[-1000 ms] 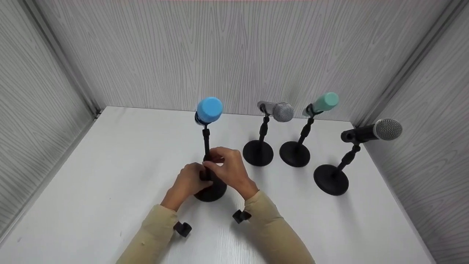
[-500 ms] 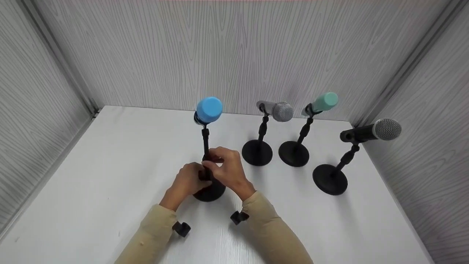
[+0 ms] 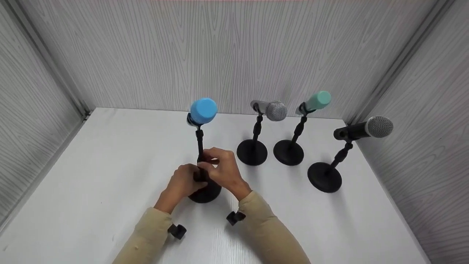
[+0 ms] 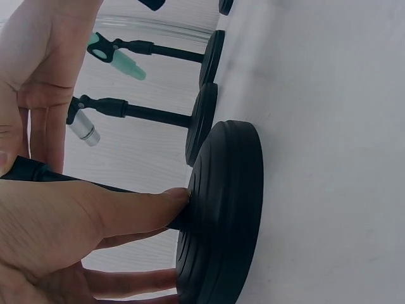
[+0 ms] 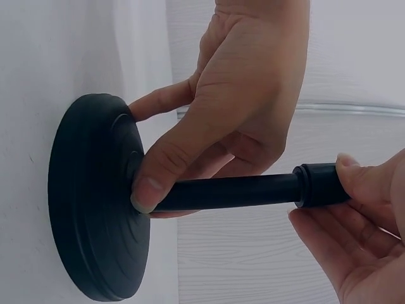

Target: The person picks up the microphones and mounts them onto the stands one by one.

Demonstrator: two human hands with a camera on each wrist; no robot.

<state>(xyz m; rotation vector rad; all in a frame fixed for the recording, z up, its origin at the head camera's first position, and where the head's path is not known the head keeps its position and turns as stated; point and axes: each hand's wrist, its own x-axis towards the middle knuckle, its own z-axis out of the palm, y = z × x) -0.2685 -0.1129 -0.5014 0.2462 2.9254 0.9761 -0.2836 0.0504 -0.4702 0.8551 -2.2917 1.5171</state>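
In the head view a black microphone stand (image 3: 200,143) stands upright, with a blue-capped microphone (image 3: 203,110) in its clip. My left hand (image 3: 182,182) grips the foot of its pole; in the left wrist view the thumb presses down where the pole meets the round base (image 4: 228,202). Higher up, my right hand (image 3: 224,170) pinches the pole. The right wrist view shows that thumb and fingers around a ribbed collar (image 5: 319,185) at the top of the lower tube (image 5: 234,192). The base lies flat on the white table.
To the right stand a silver microphone (image 3: 275,110), a green-capped microphone (image 3: 319,100) and a black microphone (image 3: 366,129), each on its own round-based stand. Pale wood-grain panels (image 3: 205,55) enclose the table (image 3: 110,165) at the back and both sides.
The whole head view has drifted slightly, so the things appear a little further left. Both hands keep their hold on the stand, with no plain movement of the stand itself.
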